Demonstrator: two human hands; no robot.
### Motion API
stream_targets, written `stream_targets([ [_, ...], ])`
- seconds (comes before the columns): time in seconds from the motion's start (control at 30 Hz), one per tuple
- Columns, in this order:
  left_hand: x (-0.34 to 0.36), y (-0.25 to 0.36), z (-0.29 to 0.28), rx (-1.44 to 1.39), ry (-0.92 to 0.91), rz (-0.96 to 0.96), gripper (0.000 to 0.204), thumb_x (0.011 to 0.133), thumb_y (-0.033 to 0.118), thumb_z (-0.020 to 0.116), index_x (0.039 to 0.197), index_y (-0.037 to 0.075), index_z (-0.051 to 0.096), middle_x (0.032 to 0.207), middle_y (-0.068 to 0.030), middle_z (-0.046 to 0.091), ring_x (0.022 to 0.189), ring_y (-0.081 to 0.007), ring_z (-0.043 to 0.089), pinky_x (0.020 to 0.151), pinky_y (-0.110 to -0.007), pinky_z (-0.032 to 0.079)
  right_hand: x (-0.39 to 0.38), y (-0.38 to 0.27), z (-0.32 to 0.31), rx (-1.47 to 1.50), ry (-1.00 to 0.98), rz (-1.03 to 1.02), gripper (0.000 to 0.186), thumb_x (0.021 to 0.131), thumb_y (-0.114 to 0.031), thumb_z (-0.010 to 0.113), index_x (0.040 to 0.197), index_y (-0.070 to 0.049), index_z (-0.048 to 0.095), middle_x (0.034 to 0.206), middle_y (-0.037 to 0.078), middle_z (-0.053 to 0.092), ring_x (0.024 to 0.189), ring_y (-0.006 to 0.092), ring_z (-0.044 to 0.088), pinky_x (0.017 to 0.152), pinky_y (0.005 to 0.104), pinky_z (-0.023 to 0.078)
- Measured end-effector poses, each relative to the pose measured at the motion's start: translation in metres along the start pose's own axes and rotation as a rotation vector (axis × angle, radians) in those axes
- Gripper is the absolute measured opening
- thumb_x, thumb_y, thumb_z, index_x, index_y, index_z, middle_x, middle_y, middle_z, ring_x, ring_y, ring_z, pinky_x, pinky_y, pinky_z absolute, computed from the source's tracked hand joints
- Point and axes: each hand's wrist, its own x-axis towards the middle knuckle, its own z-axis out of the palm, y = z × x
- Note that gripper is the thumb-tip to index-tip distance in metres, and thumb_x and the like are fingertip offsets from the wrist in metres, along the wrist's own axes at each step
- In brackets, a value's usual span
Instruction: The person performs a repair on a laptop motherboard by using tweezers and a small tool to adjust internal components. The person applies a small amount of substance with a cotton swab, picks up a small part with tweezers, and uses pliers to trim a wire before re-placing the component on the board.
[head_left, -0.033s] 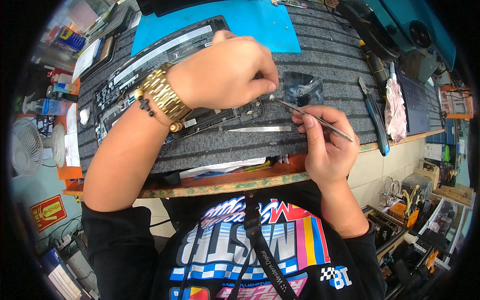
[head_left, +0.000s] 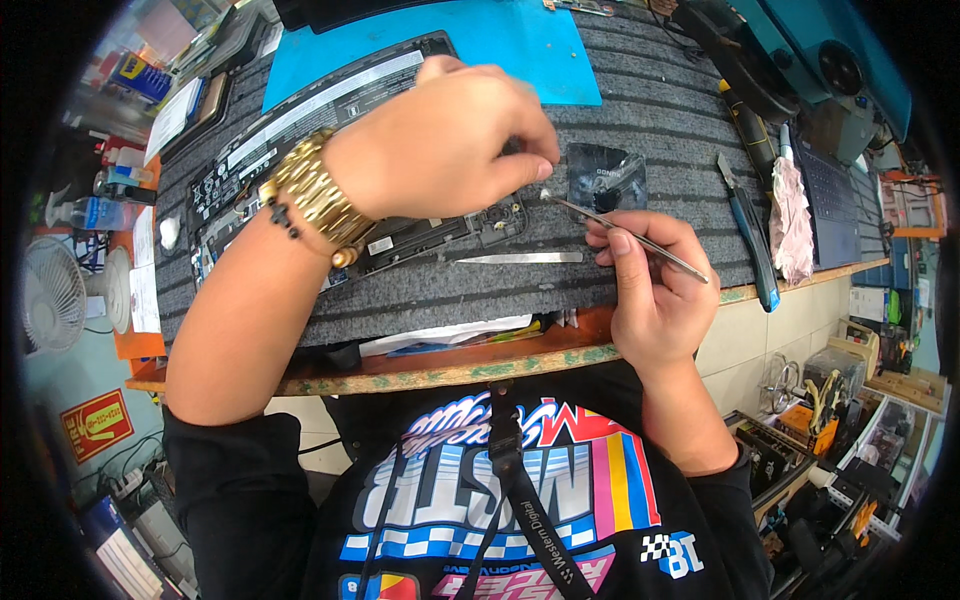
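My right hand (head_left: 652, 275) grips a pair of slim metal tweezers (head_left: 585, 212), slanted up and left. A small whitish bit (head_left: 546, 190) sits at the tip, just below my left thumb. My left hand (head_left: 445, 145), with a gold watch at the wrist, reaches over an opened laptop chassis (head_left: 255, 150). Its thumb and forefinger are bent together in a pinch; what they hold, if anything, cannot be made out. The hand and forearm hide part of the chassis. Other silver tweezers (head_left: 520, 259) lie on the striped grey mat below, near a small dark packet (head_left: 606, 178).
A blue mat (head_left: 500, 45) lies at the back. On the right are a blue-handled knife (head_left: 748, 235), a crumpled pinkish cloth (head_left: 790, 220) and a dark laptop (head_left: 834, 205). The worn wooden table edge (head_left: 450, 374) runs close to my body. A white fan (head_left: 53, 290) stands far left.
My left hand and wrist have shifted very slightly, to the left. The right hand and the tweezers stay in place.
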Motion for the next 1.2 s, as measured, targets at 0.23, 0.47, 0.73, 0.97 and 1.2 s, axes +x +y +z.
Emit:
stream_targets([
  [0.23, -0.037, 0.06, -0.004, 0.177, -0.094, 0.02, 0.015, 0.089, 0.018, 0.079, 0.098, 0.006, 0.077, 0.094, -0.0075, 0.068, 0.093, -0.0307, 0.067, 0.087, -0.045, 0.053, -0.001, 0.003, -0.004, 0.134, 0.018, 0.035, 0.011, 0.111, -0.002, 0.066, 0.116, 0.007, 0.066, 0.102, 0.017, 0.08, 0.091, 0.0185, 0.079, 0.08, 0.0292, 0.065],
  [0.47, -0.046, 0.091, 0.021, 0.274, -0.041, -0.01, 0.015, 0.083, 0.011, 0.069, 0.094, 0.001, 0.072, 0.096, -0.0105, 0.065, 0.089, -0.0291, 0.069, 0.079, -0.041, 0.056, -0.002, 0.002, -0.008, 0.307, 0.069, 0.068, 0.016, 0.113, -0.006, 0.062, 0.12, 0.007, 0.061, 0.104, 0.02, 0.077, 0.091, 0.0215, 0.078, 0.081, 0.0325, 0.066],
  [0.73, -0.042, 0.096, 0.033, 0.369, -0.166, -0.144, 0.015, 0.086, 0.01, 0.07, 0.098, 0.003, 0.067, 0.092, -0.0098, 0.064, 0.086, -0.0266, 0.072, 0.068, -0.039, 0.061, -0.002, 0.005, -0.012, 0.426, 0.094, 0.074, 0.018, 0.114, -0.01, 0.062, 0.12, 0.007, 0.06, 0.104, 0.021, 0.077, 0.087, 0.0206, 0.075, 0.078, 0.0346, 0.066],
  [0.97, -0.056, 0.1, 0.024, 0.363, -0.153, -0.134, 0.014, 0.087, 0.012, 0.069, 0.098, 0.005, 0.065, 0.093, -0.0078, 0.063, 0.084, -0.0245, 0.072, 0.067, -0.038, 0.061, -0.002, 0.007, -0.011, 0.445, 0.074, 0.026, 0.017, 0.114, -0.01, 0.061, 0.121, 0.006, 0.058, 0.106, 0.02, 0.075, 0.088, 0.0193, 0.074, 0.074, 0.0318, 0.063],
  [1.2, -0.065, 0.101, 0.012, 0.298, -0.219, -0.155, 0.013, 0.087, 0.01, 0.069, 0.097, 0.004, 0.063, 0.091, -0.0093, 0.064, 0.084, -0.0265, 0.072, 0.067, -0.038, 0.061, -0.004, 0.006, -0.006, 0.289, -0.007, 0.023, 0.016, 0.114, -0.009, 0.062, 0.119, 0.006, 0.06, 0.109, 0.017, 0.074, 0.089, 0.0171, 0.074, 0.076, 0.028, 0.062],
])
